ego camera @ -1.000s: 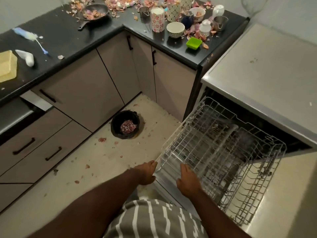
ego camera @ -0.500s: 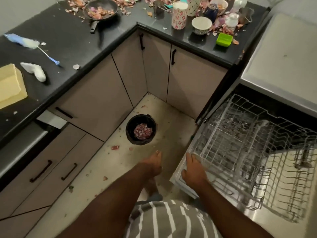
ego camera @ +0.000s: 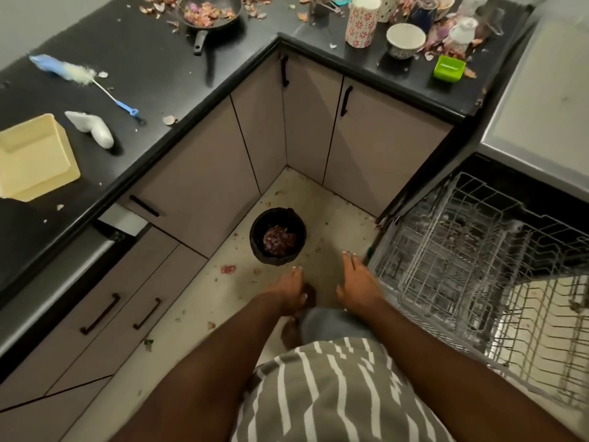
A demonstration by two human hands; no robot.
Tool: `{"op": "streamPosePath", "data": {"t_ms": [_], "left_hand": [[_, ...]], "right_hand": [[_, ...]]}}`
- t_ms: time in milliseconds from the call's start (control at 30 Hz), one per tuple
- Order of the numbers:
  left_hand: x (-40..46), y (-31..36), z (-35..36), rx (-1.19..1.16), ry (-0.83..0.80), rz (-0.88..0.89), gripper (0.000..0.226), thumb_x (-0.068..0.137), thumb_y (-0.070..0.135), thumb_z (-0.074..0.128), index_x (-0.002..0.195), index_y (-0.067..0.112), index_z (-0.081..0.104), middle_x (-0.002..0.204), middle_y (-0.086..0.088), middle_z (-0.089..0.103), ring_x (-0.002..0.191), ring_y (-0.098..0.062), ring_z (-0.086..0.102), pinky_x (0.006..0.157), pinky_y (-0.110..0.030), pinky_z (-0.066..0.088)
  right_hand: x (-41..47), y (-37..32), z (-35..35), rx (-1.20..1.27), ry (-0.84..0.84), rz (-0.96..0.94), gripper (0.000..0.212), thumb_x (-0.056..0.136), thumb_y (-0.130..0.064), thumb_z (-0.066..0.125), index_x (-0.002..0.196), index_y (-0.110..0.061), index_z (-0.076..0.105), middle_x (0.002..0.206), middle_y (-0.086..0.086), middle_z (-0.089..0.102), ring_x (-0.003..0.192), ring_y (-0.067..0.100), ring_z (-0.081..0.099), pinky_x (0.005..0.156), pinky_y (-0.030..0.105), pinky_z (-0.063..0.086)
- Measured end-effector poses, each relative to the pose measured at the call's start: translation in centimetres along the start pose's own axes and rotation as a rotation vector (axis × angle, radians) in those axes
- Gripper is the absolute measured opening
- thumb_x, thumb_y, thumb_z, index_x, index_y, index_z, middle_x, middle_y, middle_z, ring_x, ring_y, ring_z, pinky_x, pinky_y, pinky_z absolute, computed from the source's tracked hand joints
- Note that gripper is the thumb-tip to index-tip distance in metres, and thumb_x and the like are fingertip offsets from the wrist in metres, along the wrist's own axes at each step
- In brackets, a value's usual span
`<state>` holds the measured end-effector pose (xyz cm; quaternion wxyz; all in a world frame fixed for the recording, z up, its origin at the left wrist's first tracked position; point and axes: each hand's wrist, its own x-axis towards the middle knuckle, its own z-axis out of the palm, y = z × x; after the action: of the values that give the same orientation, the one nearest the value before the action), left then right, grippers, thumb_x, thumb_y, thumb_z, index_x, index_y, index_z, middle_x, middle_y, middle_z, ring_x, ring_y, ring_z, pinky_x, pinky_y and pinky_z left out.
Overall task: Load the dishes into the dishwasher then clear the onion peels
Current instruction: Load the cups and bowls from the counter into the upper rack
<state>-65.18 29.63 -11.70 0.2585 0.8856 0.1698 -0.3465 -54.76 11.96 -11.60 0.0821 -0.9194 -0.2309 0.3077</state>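
Two wire racks show in the open dishwasher at the right edge of the view: the upper rack is pulled out and holds no dishes, and part of a lower rack lies over the dropped door. Both hands hang above the floor just left of the rack, touching nothing. The right hand has its fingers straight and together, close beside the rack's near corner; the left hand is relaxed, fingers loosely extended.

Dishes wait on the black countertop, along its far right stretch: a floral cup, a white bowl, a green square dish near the counter's front edge, and further cups behind them, cut off by the frame. Onion peels lie scattered among these, and more fill a frying pan near the back edge. On the floor, in the cabinet corner, a black bin holds peels, with loose scraps around it. Toward the counter's left end lie a blue-handled brush, a white scrubber and a yellow container.
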Motion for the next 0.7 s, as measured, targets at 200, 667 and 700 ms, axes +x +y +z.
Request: {"op": "streamPosePath", "data": {"t_ms": [200,667,700], "left_hand": [[2.2,-0.9,-2.8,0.089,-0.018,-0.015,0.076,0.109,0.033,0.048,0.167,0.006,0.006,0.175,-0.014,0.009,0.161,-0.03,0.015,0.128,-0.038,0.018],[15.6,9.1,-15.5,0.285,-0.106,0.14,0.078,0.11,0.034,0.046,0.168,0.01,-0.001,0.176,-0.009,-0.001,0.162,-0.027,0.013,0.13,-0.043,0.019],[16.6,10.1,-16.8,0.291,-0.11,0.152,0.078,0.11,0.034,0.047,0.168,0.01,-0.001,0.176,-0.009,-0.001,0.162,-0.028,0.014,0.13,-0.043,0.019]], "right_hand": [[2.7,-0.7,-0.7,0.046,0.04,-0.018,0.093,0.095,-0.022,0.065,0.168,-0.019,0.006,0.174,0.014,0.012,0.155,0.032,0.032,0.124,0.044,0.034],[15.0,5.7,-8.8,0.381,0.145,0.194,0.093,0.099,-0.026,0.065,0.168,-0.015,0.004,0.174,0.012,0.014,0.158,0.03,0.026,0.125,0.04,0.033],[16.2,5.9,-9.8,0.41,0.164,0.196,0.092,0.099,-0.026,0.065,0.168,-0.015,0.005,0.174,0.011,0.015,0.157,0.029,0.027,0.125,0.039,0.033]]}}
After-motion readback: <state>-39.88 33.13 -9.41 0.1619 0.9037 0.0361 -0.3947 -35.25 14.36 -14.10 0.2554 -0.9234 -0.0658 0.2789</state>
